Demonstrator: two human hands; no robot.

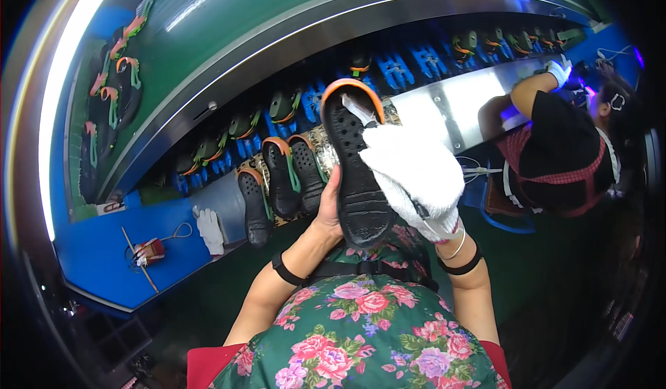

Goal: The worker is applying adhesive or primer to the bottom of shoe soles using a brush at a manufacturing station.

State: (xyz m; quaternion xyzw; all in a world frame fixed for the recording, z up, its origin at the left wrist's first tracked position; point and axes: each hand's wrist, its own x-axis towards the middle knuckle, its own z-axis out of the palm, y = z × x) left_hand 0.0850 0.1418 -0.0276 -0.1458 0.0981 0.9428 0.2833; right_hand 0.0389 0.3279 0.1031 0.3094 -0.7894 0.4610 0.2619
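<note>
A black shoe sole (357, 205) with an orange rim at its far end stands nearly upright in front of me. It has rows of small holes and a ribbed lower part. My left hand (331, 205) is bare and grips its left edge. On my right hand (413, 170) is a thick white knitted glove; its fingers close around a pale brush-like tool (357, 110), whose tip touches the sole's upper part. The glove hides most of that tool. Just left of my left hand, several similar black soles (281, 181) with orange and green trim lean side by side.
Behind runs a line of blue holders (397, 73) carrying more shoe parts, under a metal-edged green shelf (263, 56). A blue table (97, 250) at left bears a white glove (209, 231) and a small red container (149, 251). A co-worker (565, 146) sits at right.
</note>
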